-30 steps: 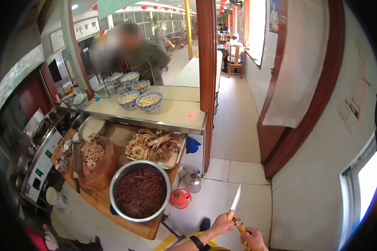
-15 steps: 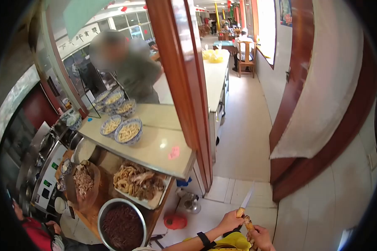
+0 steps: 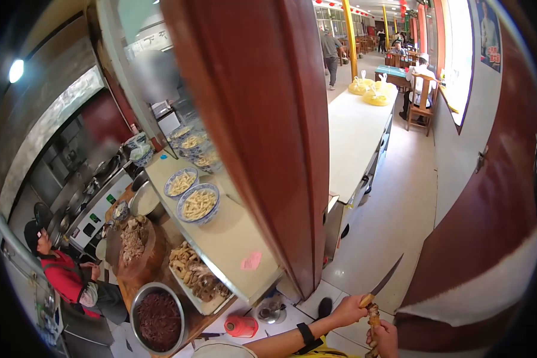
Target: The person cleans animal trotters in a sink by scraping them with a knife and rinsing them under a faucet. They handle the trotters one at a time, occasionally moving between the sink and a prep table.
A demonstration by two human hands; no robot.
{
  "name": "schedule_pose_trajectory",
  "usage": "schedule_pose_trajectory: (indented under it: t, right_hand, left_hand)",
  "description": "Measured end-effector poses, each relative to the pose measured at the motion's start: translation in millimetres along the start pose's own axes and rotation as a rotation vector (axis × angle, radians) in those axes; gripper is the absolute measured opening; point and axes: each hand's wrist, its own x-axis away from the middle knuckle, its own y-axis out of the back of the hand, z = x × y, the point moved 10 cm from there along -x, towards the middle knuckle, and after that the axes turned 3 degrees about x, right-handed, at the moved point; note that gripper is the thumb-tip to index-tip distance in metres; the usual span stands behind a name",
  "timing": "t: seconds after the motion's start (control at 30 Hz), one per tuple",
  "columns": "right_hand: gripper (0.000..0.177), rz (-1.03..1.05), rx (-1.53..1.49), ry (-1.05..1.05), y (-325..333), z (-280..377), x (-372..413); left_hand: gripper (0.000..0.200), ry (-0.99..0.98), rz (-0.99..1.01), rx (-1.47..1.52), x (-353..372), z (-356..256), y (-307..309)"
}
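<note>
My left hand [image 3: 347, 311], a dark band on its wrist, is closed around the light wooden handle of a knife [image 3: 386, 277]. The long narrow blade points up and away to the right. Just below it, my right hand [image 3: 385, 339] grips a brown, knobbly, stick-like piece [image 3: 373, 316]; I cannot tell what kind of thing it is. The upper end of that piece sits right at the knife's handle. Both hands are low in the view, in front of the doorway floor.
A wooden post [image 3: 262, 137] rises beside a counter [image 3: 250, 238] with bowls of pale strips [image 3: 198, 204]. Below stand a metal basin [image 3: 182, 325] of dark red food and a tray [image 3: 212, 307] of meat. A person in red [image 3: 62, 277] is at left; a long counter [image 3: 355, 131] runs ahead.
The view has shifted left and closer to the post, which looks larger. My hands appear farther right, still holding the knife and the brown piece. The person in red shows more fully.
</note>
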Motion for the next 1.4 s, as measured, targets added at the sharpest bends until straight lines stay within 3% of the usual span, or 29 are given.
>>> schedule_pose_trajectory:
  t: [0.1,0.3,0.37,0.5,0.63,0.73,0.8,0.83,0.93,1.0,1.1,1.23,1.3,1.4]
  right_hand:
    - [0.021,0.028,-0.036,-0.011,20.5,-5.0,-75.3]
    - [0.023,-0.007,-0.017,-0.047,51.2,67.8,-182.1]
    - [0.022,0.018,-0.029,-0.072,52.3,87.1,-212.5]
    - [0.02,0.088,0.012,-0.112,49.5,129.2,-282.2]
    - [0.021,0.259,0.087,-0.139,35.4,143.3,-352.2]
    - [0.017,0.373,0.152,-0.162,24.1,151.2,-396.2]
    - [0.014,0.444,0.174,-0.17,17.9,165.7,-417.4]
    - [0.018,0.517,0.109,-0.243,11.1,181.9,-422.8]
    - [0.023,0.519,0.249,-0.221,8.6,216.9,-448.6]
    - [0.023,0.514,0.385,-0.192,14.0,207.4,-465.9]
    - [0.022,0.549,0.38,-0.045,4.7,218.4,-483.6]
    - [0.026,0.589,0.563,-0.117,-2.8,209.1,-493.0]
    - [0.026,0.603,0.603,-0.145,-6.4,199.0,-498.7]
    - [0.024,0.618,0.627,0.041,-19.0,194.4,-505.9]
  left_hand:
    - [0.031,-0.077,0.005,-0.067,-70.4,-6.4,14.3]
    - [0.031,-0.193,0.108,-0.188,-183.7,-76.0,40.2]
    - [0.029,-0.271,0.06,-0.158,-207.5,-91.7,56.2]
    - [0.03,-0.182,0.02,-0.258,-255.8,-104.7,99.8]
    - [0.033,0.003,-0.017,-0.14,-296.3,-48.9,137.9]
    - [0.035,-0.05,-0.159,-0.124,-314.3,-84.1,174.4]
    - [0.013,0.119,-0.166,0.011,-322.4,-126.7,194.2]
    - [0.019,0.204,-0.13,0.144,-329.5,-108.6,191.8]
    - [0.022,0.276,-0.273,0.143,-342.3,-106.5,214.6]
    - [0.023,0.29,-0.283,0.217,-351.8,-85.9,216.8]
    - [0.036,0.356,-0.269,0.062,-365.2,-53.1,220.7]
    - [0.04,0.314,-0.38,0.084,-361.7,-44.8,236.7]
    - [0.039,0.4,-0.379,0.075,-358.4,-28.6,237.0]
    - [0.033,0.436,-0.415,0.151,-356.5,-22.5,243.9]
